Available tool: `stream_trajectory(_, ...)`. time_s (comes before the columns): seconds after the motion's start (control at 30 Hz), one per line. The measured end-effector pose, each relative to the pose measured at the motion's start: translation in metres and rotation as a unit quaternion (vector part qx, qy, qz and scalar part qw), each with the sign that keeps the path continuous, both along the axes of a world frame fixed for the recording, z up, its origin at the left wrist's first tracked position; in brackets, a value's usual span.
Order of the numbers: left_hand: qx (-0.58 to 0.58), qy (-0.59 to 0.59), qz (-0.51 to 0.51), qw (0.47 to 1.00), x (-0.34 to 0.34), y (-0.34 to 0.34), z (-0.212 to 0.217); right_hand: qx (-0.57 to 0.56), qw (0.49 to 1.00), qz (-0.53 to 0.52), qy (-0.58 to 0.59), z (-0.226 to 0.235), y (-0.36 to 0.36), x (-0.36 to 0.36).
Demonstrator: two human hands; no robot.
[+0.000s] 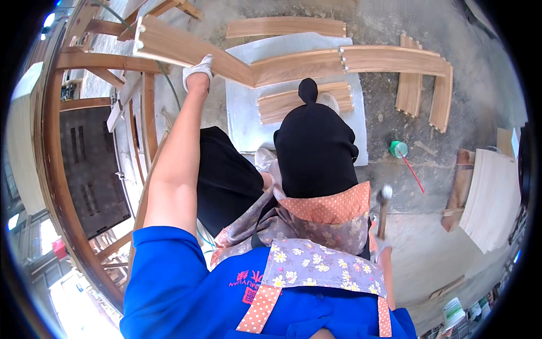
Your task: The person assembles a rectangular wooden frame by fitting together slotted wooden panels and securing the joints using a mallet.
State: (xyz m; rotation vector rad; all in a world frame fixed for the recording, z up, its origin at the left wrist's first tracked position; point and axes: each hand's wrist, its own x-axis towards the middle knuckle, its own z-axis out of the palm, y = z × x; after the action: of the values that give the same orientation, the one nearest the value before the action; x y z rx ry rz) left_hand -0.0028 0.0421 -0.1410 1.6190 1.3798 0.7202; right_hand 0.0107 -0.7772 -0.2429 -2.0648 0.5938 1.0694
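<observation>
My left hand point(199, 73), in a white glove, grips the edge of a wooden board point(180, 46) with a notched end. That board slants up to the left, and its other end meets a second board point(296, 66) at an angle. A third board point(395, 59) continues the row to the right, with its end at another standing board point(442, 99). Low beside my right thigh, my right hand point(384, 248), largely hidden by the apron, holds a hammer point(383, 217) with its head up. Another notched board point(276, 104) lies near my foot, on a pale sheet point(240, 116).
A long board point(285, 26) lies beyond the sheet, and more boards point(409, 85) stand at the right. A green container point(398, 148) with a red stick sits on the concrete floor. Stacked pale panels point(492, 198) are far right; a wooden frame point(56, 141) rises at left.
</observation>
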Motion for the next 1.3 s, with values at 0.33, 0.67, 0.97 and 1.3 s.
stream_trajectory(0.33,0.109,0.201,-0.041,0.973,0.032,-0.041,0.035,0.117,0.896,0.271,-0.331,0.254,0.379,0.204)
stream_trajectory(0.67,0.086,0.188,-0.041,0.978,0.026,-0.047,0.036,0.237,0.627,0.491,-0.556,0.427,0.53,0.198)
stream_trajectory(0.97,0.065,0.22,-0.047,0.972,0.029,-0.05,0.036,-0.045,0.613,0.544,-0.572,0.379,0.593,0.098)
stream_trajectory(1.3,0.064,0.219,-0.047,0.973,0.024,-0.046,0.041,0.279,0.592,0.455,-0.604,0.43,0.585,0.136)
